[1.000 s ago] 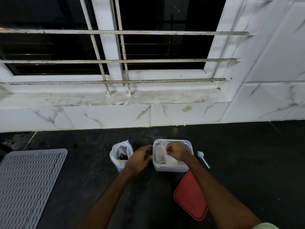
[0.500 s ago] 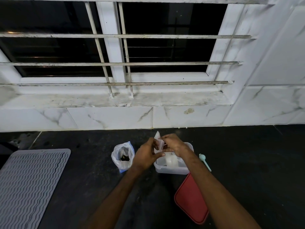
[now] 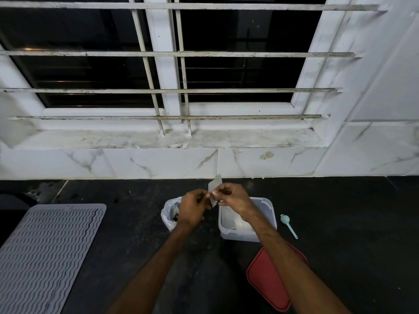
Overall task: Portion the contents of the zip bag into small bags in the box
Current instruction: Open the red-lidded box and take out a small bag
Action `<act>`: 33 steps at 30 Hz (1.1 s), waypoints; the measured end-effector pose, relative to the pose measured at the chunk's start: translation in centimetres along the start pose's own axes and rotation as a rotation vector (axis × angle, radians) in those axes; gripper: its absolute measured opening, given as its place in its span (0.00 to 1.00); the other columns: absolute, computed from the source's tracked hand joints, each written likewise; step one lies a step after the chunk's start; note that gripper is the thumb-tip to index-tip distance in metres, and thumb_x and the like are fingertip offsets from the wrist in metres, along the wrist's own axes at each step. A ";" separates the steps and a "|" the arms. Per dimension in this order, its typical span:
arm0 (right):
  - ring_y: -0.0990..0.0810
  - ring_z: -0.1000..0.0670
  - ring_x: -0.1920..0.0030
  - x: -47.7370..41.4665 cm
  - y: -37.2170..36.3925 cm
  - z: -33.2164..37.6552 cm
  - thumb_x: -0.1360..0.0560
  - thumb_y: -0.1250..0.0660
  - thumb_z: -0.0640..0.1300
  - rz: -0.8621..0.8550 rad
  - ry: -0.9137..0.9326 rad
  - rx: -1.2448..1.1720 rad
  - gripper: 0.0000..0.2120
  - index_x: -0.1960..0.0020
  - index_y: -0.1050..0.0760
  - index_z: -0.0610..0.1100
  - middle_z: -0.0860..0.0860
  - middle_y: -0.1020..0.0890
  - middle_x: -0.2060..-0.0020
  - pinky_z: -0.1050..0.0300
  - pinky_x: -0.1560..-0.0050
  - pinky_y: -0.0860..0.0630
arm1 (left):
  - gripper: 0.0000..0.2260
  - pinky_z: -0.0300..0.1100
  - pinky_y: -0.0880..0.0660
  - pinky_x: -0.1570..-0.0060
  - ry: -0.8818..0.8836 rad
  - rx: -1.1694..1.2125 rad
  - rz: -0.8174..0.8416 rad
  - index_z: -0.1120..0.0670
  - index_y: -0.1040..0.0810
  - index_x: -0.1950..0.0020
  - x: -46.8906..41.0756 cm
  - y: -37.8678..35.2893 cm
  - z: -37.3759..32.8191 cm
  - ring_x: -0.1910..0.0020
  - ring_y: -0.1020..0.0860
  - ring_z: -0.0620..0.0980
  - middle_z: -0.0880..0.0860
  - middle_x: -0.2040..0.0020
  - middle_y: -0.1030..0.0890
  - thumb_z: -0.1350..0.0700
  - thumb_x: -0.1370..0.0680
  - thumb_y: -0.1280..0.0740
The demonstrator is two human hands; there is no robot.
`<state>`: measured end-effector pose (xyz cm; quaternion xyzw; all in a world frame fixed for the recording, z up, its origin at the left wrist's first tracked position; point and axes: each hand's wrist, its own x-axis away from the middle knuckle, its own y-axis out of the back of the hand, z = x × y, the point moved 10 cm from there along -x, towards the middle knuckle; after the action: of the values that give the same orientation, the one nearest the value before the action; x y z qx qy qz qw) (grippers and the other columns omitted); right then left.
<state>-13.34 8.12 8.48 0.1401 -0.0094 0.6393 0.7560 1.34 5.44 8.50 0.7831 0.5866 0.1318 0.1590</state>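
Observation:
A small clear bag (image 3: pixel 215 185) is held up above the dark counter, pinched from both sides by my left hand (image 3: pixel 193 208) and my right hand (image 3: pixel 233 197). Below my right hand stands the clear plastic box (image 3: pixel 268 214), open, with more small white bags inside. The zip bag (image 3: pixel 167 215) stands open just left of the box, partly hidden behind my left hand, with dark contents showing. A pale blue scoop (image 3: pixel 288 225) lies to the right of the box.
The box's red lid (image 3: pixel 265 282) lies on the counter in front of it, under my right forearm. A grey ribbed mat (image 3: pixel 45 250) covers the counter's left side. A white marble wall and a barred window rise behind.
My right hand has lifted a small bag out of the box, and my left hand has come over to pinch it too. Both hands have risen above the box and zip bag.

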 end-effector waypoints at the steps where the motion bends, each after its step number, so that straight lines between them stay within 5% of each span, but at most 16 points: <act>1: 0.16 0.48 0.53 0.0 -0.2 0.5 0.26 0.27 0.43 -0.006 0.037 0.054 0.01 0.55 0.19 0.47 0.48 0.15 0.57 0.52 0.51 0.17 | 0.06 0.46 0.22 0.74 0.003 0.004 0.002 0.53 0.19 0.51 -0.1 0.1 0.0 0.64 0.17 0.53 0.53 0.64 0.16 0.55 0.20 0.36; 10: 0.17 0.56 0.60 0.6 -0.8 3.2 0.29 0.25 0.43 -0.059 0.210 0.310 0.04 0.57 0.19 0.46 0.51 0.15 0.61 0.64 0.54 0.21 | 0.04 0.39 0.28 0.76 0.016 0.109 -0.027 0.57 0.20 0.56 -0.7 0.7 -0.1 0.72 0.21 0.44 0.50 0.66 0.17 0.60 0.22 0.32; 15: 0.16 0.53 0.62 0.6 -0.9 3.3 0.28 0.26 0.39 -0.039 0.212 0.374 0.02 0.56 0.18 0.40 0.47 0.15 0.62 0.56 0.54 0.18 | 0.08 0.41 0.25 0.68 -0.064 0.134 -0.009 0.54 0.20 0.60 -0.7 0.8 -0.2 0.68 0.21 0.45 0.50 0.65 0.17 0.59 0.21 0.33; 19: 0.16 0.51 0.62 0.7 -1.2 3.5 0.27 0.27 0.42 -0.058 0.206 0.492 0.04 0.59 0.19 0.42 0.48 0.15 0.63 0.54 0.57 0.18 | 0.06 0.47 0.23 0.65 -0.092 -0.088 0.002 0.54 0.23 0.57 -0.7 0.7 -0.6 0.65 0.20 0.47 0.48 0.64 0.18 0.56 0.20 0.35; 24: 0.17 0.48 0.67 0.1 2.2 2.6 0.27 0.29 0.41 -0.242 0.088 0.575 0.06 0.62 0.22 0.42 0.45 0.17 0.66 0.51 0.60 0.17 | 0.08 0.50 0.22 0.57 -0.176 -0.742 0.008 0.53 0.27 0.50 -0.8 1.4 -3.0 0.57 0.21 0.53 0.51 0.54 0.20 0.50 0.19 0.41; 29: 0.21 0.51 0.62 0.5 0.9 4.5 0.25 0.31 0.43 -0.244 0.162 0.711 0.05 0.52 0.25 0.42 0.47 0.18 0.60 0.58 0.63 0.26 | 0.08 0.51 0.22 0.58 -0.187 -0.719 -0.034 0.54 0.28 0.53 -0.9 1.8 -3.8 0.59 0.21 0.54 0.51 0.56 0.21 0.49 0.20 0.39; 33: 0.23 0.48 0.52 1.4 -1.7 6.0 0.26 0.32 0.37 -0.077 0.385 0.917 0.10 0.46 0.28 0.43 0.46 0.23 0.47 0.59 0.58 0.30 | 0.09 0.52 0.22 0.58 -0.175 -0.642 -0.045 0.54 0.26 0.54 -0.9 2.3 -3.0 0.59 0.22 0.53 0.51 0.58 0.21 0.50 0.20 0.39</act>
<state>-10.41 7.86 14.18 0.3376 0.4175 0.5637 0.6276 1.93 4.26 12.17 0.6882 0.5164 0.2386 0.4503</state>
